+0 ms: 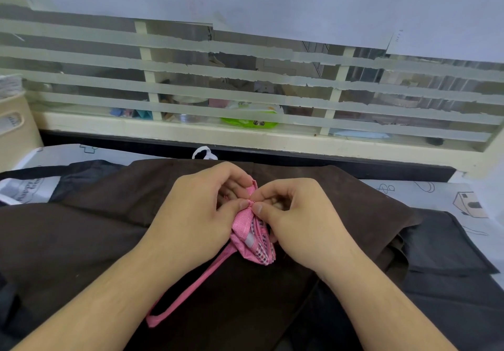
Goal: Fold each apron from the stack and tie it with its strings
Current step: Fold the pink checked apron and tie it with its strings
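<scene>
Hands meet atop the pink apron bundle (252, 237): left hand (201, 211) and right hand (294, 214) both pinch its top. Its loose string (188, 290) trails from the bundle toward the left forearm, nearer the left hand.

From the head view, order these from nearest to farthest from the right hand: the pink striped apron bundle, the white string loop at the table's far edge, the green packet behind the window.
1. Pink striped apron bundle: pinched by the right hand.
2. White string loop: beyond the hands, slightly left.
3. Green packet: behind the glass, farthest.
</scene>
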